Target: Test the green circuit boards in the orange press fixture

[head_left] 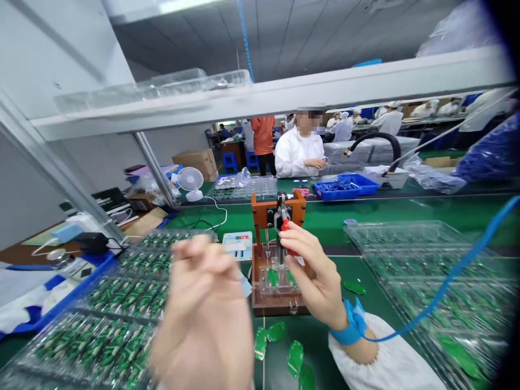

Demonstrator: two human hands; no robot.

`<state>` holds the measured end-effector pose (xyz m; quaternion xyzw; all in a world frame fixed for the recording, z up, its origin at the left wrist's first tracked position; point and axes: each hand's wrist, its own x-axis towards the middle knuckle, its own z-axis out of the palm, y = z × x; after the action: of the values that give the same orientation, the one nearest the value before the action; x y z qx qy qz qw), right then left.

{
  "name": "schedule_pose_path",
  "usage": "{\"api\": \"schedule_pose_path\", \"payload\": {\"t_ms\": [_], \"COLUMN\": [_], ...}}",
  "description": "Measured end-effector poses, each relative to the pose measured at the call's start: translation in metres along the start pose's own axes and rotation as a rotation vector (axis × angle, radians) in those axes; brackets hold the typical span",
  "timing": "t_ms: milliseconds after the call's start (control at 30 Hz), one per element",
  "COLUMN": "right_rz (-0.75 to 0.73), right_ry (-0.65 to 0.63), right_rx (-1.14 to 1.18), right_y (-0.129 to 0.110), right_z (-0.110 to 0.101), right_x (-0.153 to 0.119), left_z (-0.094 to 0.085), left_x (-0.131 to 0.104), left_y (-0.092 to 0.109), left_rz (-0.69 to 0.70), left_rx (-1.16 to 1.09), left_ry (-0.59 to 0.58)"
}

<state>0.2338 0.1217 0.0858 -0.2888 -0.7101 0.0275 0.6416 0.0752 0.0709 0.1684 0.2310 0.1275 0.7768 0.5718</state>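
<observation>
My right hand (314,268), wearing a blue wrist strap (350,322), is closed on the red handle (285,226) of a toggle clamp. This clamp is mounted on an orange and brown test fixture (260,211). Under the clamp, a clear plate holds small green circuit boards (272,277). In front of the fixture lie several loose green boards (295,357). My left hand (207,319) is raised close to the camera, left of the fixture. Its fingers look bent but are smeared by motion, so whether anything is in them cannot be made out.
Clear trays of boards stand at the left (89,325) and right (422,271). A light-blue meter (238,245) sits beside the fixture. Farther back are a small fan (190,181), a blue bin (341,187) and a person in white (300,151). A blue cord (450,287) crosses the right side.
</observation>
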Motion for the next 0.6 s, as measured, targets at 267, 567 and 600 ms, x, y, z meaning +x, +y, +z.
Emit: {"api": "schedule_pose_path", "payload": {"t_ms": [267,567,600], "right_rz": [-0.006,0.000,-0.003], "right_ry": [-0.002,-0.008,-0.008], "right_rx": [0.003,-0.001,-0.005], "right_y": [0.002,0.002,0.002], "right_z": [0.000,0.000,0.000], "right_x": [-0.001,-0.002,-0.001], "left_z": [0.015,0.014,0.015], "left_x": [-0.007,-0.012,-0.012], "left_y": [-0.041,-0.041,-0.040], "left_rz": [-0.260,-0.234,-0.236], "left_rx": [-0.104,-0.121,-0.119], "left_ry": [0.006,-0.074,-0.085]}}
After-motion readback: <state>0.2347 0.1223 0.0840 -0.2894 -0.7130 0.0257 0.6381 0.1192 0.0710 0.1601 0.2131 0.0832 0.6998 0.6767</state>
